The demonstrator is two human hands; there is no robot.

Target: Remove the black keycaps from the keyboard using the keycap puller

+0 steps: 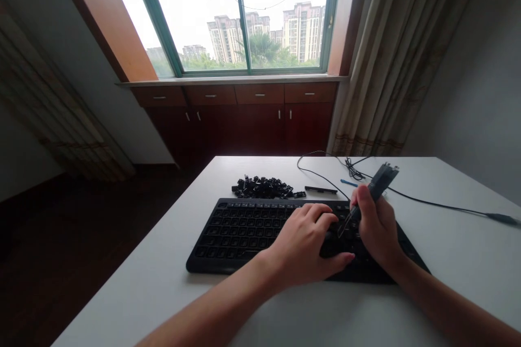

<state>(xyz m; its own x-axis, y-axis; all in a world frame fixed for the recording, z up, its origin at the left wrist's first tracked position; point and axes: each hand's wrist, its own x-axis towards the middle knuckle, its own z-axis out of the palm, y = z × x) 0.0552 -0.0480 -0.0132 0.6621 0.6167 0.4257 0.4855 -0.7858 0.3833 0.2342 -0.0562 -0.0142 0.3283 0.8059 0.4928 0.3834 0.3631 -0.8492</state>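
A black keyboard (240,230) lies on the white table, its left part showing bare key sockets without caps. My left hand (307,244) rests over its right half, fingers curved and thumb spread apart from them, with nothing visible held. My right hand (376,227) is wrapped round a dark grey tool (377,181) with thin wire loops at its lower end. Those wires point down at the keyboard, close to my left fingertips. Behind the keyboard sits a heap of black keycaps (262,188). The keys beneath my hands are partly hidden.
A long black key (321,190) lies behind the keyboard. Beyond it are a blue stick (349,182) and a coiled black cable (355,172), which runs right to a plug (501,218). The white table (134,293) ends before the cabinets (244,124) and window.
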